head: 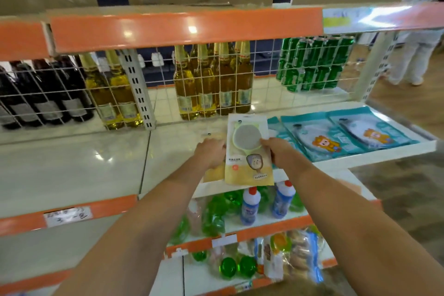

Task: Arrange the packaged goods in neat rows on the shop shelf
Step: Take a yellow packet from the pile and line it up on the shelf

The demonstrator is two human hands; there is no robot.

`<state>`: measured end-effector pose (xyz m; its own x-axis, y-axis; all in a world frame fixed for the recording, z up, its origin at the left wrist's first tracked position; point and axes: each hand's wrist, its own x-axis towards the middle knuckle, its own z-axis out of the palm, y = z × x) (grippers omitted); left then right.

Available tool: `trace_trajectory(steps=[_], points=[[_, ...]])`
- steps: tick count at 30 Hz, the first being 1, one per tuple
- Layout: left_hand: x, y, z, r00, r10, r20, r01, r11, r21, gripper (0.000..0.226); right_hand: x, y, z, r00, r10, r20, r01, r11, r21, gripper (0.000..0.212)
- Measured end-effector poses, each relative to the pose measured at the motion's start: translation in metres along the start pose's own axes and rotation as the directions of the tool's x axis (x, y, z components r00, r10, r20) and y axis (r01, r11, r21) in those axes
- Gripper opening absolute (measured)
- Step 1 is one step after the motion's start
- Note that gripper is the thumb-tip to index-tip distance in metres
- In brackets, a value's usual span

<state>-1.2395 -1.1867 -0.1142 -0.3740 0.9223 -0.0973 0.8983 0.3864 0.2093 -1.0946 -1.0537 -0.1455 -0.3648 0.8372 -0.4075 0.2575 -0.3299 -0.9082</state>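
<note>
While both hands reach over the glossy white shop shelf [101,166], the flat yellow-and-white packet with a round green-rimmed window [248,151] lies lengthwise on that shelf, its near end jutting past the front edge. The left hand [211,152] curls its fingers round the packet's left edge, and the right hand [280,152] pinches the right edge, thumb on top. A second yellow packet [213,173] seems to lie partly underneath, though how many are stacked there I cannot tell. Just right of the held packet, on the same shelf, lie overlapping teal packets with a cartoon figure [336,137]; behind it, past a white wire grid [216,84], stand amber glass bottles [211,86].

Judging from this, the main risk is the overhang: released now, the slick packet could tip off onto the blue-and-white bottles [251,206] below. Pushed back crooked, it could ride over the teal packets' edge and spoil both rows.
</note>
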Motion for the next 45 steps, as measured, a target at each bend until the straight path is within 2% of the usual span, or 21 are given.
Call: trace_trajectory(steps=[3, 7, 10, 12, 14, 20, 23, 25, 33, 35, 38, 41, 45], points=[[-0.002, -0.011, -0.006, 0.997, -0.077, -0.022, 0.072, 0.982, -0.176, 0.025, -0.003, -0.002, 0.020, 1.000, -0.005, 0.027, 0.005, 1.000, -0.017, 0.030], [-0.003, -0.021, -0.011, 0.971, -0.238, 0.001, 0.209, 0.854, -0.476, 0.034, -0.014, -0.007, 0.039, 0.999, -0.009, 0.031, 0.010, 0.999, -0.033, 0.032], [0.002, -0.026, -0.014, 0.945, -0.316, 0.086, 0.288, 0.678, -0.677, 0.030, -0.011, -0.009, 0.048, 0.999, 0.019, 0.027, -0.017, 0.998, -0.053, 0.031], [0.004, -0.028, -0.014, 0.911, -0.372, 0.176, 0.353, 0.487, -0.799, 0.022, -0.009, -0.008, 0.054, 0.999, 0.030, 0.038, -0.029, 0.999, -0.032, 0.031], [0.007, -0.033, -0.012, 0.887, -0.403, 0.224, 0.384, 0.376, -0.844, 0.021, -0.018, -0.012, 0.061, 0.998, 0.045, 0.040, -0.044, 0.999, -0.019, 0.032], [0.010, -0.046, -0.005, 0.875, -0.400, 0.274, 0.395, 0.261, -0.881, 0.030, -0.015, -0.013, 0.072, 0.997, 0.062, 0.037, -0.058, 0.993, -0.104, 0.030], [0.008, -0.049, -0.009, 0.888, -0.367, 0.277, 0.367, 0.203, -0.908, 0.031, -0.016, -0.018, 0.075, 0.997, 0.063, 0.055, -0.056, 0.991, -0.119, 0.016], [0.010, -0.052, -0.013, 0.893, -0.362, 0.266, 0.346, 0.176, -0.921, 0.031, -0.013, -0.023, 0.075, 0.997, 0.057, 0.051, -0.052, 0.993, -0.104, 0.014], [0.027, -0.098, -0.023, 0.857, -0.479, 0.188, 0.318, 0.206, -0.925, 0.036, -0.001, -0.045, 0.068, 1.000, 0.013, 0.000, -0.013, 0.990, -0.142, 0.015], [0.031, -0.111, -0.021, 0.843, -0.508, 0.176, 0.344, 0.259, -0.903, 0.037, 0.002, -0.047, 0.068, 1.000, -0.006, -0.014, 0.004, 0.985, -0.171, 0.010], [0.033, -0.124, -0.015, 0.830, -0.529, 0.174, 0.380, 0.308, -0.872, 0.036, 0.006, -0.046, 0.069, 1.000, -0.016, -0.016, 0.012, 0.976, -0.218, 0.022], [0.031, -0.130, -0.012, 0.813, -0.555, 0.175, 0.436, 0.383, -0.814, 0.018, 0.006, -0.045, 0.071, 1.000, -0.019, -0.015, 0.015, 0.970, -0.241, 0.024], [0.027, -0.135, -0.008, 0.807, -0.569, 0.156, 0.472, 0.464, -0.750, 0.016, 0.007, -0.043, 0.075, 0.999, -0.034, -0.002, 0.033, 0.968, -0.248, 0.026]])
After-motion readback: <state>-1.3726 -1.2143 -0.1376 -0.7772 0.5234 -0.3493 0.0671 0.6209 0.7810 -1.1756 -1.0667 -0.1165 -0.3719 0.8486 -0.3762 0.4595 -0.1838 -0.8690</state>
